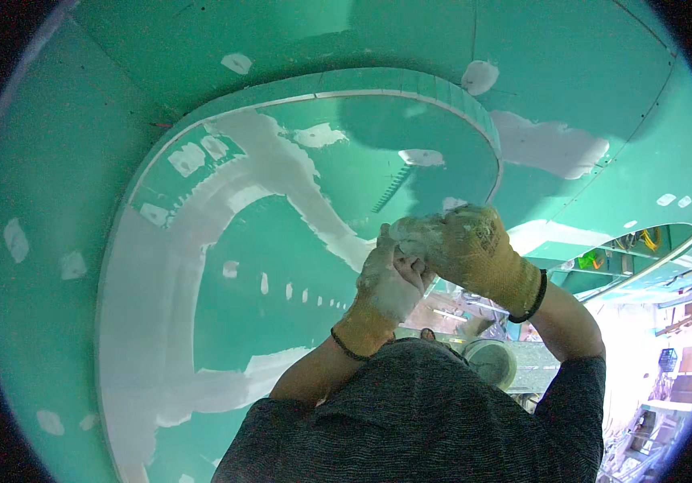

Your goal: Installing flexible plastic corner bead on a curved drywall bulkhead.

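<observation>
My two hands meet in front of my chest in tan knit work gloves smeared with white paste. The left hand (386, 290) points upward with its fingers bent in against the other hand, and some bare fingertip skin shows between them. Over its top closes my right hand (479, 249), fingers curled. What lies between the hands, if anything, is hidden. Behind them stretches green board (282, 258) with broad bands of white filler (153, 322) along a curved raised edge (306, 95).
A round pale bucket (491, 362) stands below my right forearm on a light surface. At right, an opening (632, 249) in the green board shows coloured cables. Cluttered gear and a metal frame (644, 443) lie lower right, by bright light.
</observation>
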